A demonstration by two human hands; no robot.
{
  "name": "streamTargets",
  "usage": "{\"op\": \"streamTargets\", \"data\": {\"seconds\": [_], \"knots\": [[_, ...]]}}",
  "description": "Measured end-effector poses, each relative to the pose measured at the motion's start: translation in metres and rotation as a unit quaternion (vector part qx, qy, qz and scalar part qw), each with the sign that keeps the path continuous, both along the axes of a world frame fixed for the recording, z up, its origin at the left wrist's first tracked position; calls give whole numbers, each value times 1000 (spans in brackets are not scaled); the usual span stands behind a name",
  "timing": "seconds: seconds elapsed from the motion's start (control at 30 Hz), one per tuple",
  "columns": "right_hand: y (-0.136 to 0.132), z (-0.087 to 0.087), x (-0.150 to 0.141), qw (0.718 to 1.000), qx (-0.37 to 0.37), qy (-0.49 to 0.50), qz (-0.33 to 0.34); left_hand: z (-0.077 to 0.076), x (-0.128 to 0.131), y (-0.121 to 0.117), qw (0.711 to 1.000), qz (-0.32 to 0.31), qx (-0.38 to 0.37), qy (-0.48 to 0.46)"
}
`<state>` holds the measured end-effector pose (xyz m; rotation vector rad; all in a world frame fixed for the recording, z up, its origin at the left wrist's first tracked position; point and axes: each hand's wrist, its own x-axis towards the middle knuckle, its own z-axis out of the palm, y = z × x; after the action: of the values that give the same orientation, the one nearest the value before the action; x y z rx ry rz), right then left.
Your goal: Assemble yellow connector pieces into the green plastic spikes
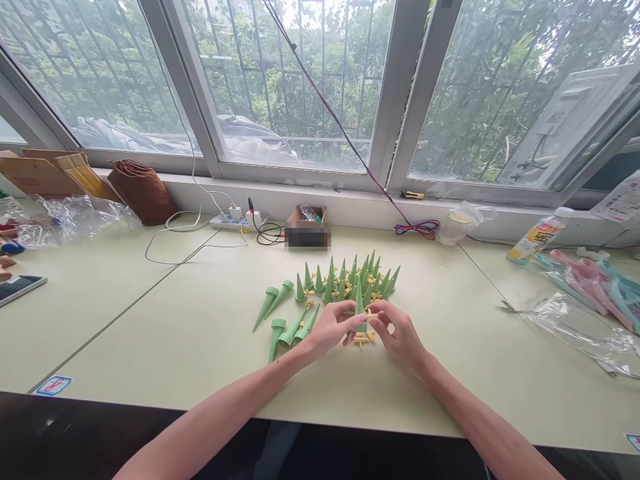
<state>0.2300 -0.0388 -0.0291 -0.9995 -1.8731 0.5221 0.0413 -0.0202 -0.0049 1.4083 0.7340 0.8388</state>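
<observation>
One green spike [359,303] in the left hand [330,328], point up and held tight. One small yellow piece [371,316] pinched in the right hand [401,335], close by the spike; cannot tell if touching. Could drop the yellow piece, if pinched too softly. Might then get lost among the loose yellow pieces [360,340] on the counter [200,347], just below the hands. Could tip the standing spikes [329,291] just past the hands, if reaching too far, being thin and close together. Might roll the lying spikes [277,337] left of the left hand, with a small bump. Well past the hands, an open box [306,237] with clear plastic [308,213] inside. Past the right hand, a cup [453,230], contents not clear. Farther right, a bottle [537,239] with a white cap; cannot tell how full.
</observation>
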Motion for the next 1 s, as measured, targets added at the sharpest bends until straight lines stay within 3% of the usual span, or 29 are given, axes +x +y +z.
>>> {"op": "streamTargets", "data": {"seconds": [0.2,0.33,0.4,0.57,0.67,0.73,0.87,1.0], "knots": [[3,-6,5,996,57,-60,17,-2,-1,1,1000,-14,-23,3],[3,-9,6,997,57,-55,16,-4,-2,0,999,-29,-3,27],[3,-10,5,998,34,-48,15,-5,-2,-1,998,-24,35,44],[3,-12,1,997,-63,-16,30,-9,0,0,968,48,228,92],[3,-13,0,994,-108,0,31,-9,1,0,959,49,260,102],[3,-13,0,993,-114,8,23,-8,1,0,967,48,232,92],[3,-11,-1,996,-88,17,9,-7,1,-1,995,17,82,56],[2,-7,0,997,-66,10,26,-6,1,1,1000,13,5,21]]}}
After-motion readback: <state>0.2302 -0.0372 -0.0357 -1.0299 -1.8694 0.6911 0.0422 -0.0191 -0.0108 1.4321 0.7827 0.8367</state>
